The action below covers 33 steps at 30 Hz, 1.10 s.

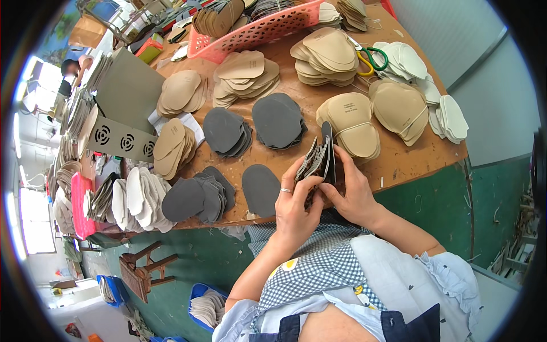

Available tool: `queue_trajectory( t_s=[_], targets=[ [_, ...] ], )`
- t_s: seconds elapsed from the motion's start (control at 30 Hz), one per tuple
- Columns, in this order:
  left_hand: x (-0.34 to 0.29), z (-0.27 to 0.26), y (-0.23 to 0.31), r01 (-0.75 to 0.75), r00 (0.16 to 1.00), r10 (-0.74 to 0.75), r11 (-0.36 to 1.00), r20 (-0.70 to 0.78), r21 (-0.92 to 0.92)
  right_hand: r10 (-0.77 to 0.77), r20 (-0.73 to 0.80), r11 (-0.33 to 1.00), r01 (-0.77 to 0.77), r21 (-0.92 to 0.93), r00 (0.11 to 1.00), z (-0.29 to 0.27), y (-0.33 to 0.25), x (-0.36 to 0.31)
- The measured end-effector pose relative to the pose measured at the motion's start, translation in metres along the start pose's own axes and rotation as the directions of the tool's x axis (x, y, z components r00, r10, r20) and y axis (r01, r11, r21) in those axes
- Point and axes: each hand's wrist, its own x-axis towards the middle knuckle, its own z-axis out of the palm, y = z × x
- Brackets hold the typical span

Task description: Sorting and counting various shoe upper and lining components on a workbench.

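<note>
My left hand (pixel 297 199) and my right hand (pixel 356 194) grip a stack of dark grey, thin cut pieces (pixel 319 162) between them, just above the table's front edge. The pieces stand on edge, slightly fanned, with pale edges showing. My left hand wears a ring, and its fingers close around the left side of the stack. On the right side, my right fingers sit behind the stack with the thumb in front. Beside my left hand lies a rounded dark grey piece (pixel 261 191). Behind it are two grey piles (pixel 279 121) (pixel 227 131); a fanned grey pile (pixel 196 196) lies farther left.
Tied beige bundles (pixel 348 122) lie behind my right hand. Green-and-yellow-handled scissors (pixel 373 61) rest near white pieces (pixel 401 60). A pink perforated basket (pixel 256 31) stands at the back. Left are a grey metal box (pixel 122 137) and white piles (pixel 145 196); a wooden stool (pixel 145 271) stands below.
</note>
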Motion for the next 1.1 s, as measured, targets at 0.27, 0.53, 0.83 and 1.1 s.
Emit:
queue_trajectory(
  t_s=[0.27,0.53,0.83,1.1],
  targets=[
    [0.0,-0.033,-0.002,0.105,0.979,-0.093,0.993,-0.184,0.054,0.366,0.083,0.811,-0.361,0.459,0.927,-0.004,0.015,-0.017],
    [0.062,-0.055,-0.021,-0.073,0.892,0.253,0.898,-0.374,0.433,0.445,0.24,0.507,-0.464,0.727,0.863,-0.002,0.008,-0.017],
    [0.103,-0.015,-0.083,-0.265,0.953,0.122,0.78,0.278,0.567,0.41,0.29,0.57,-0.491,0.659,0.865,0.003,0.013,-0.012],
    [0.06,-0.063,-0.049,0.22,0.973,-0.23,0.947,0.015,0.233,0.515,0.338,0.532,-0.603,0.595,0.788,-0.001,0.021,-0.02]
  ],
)
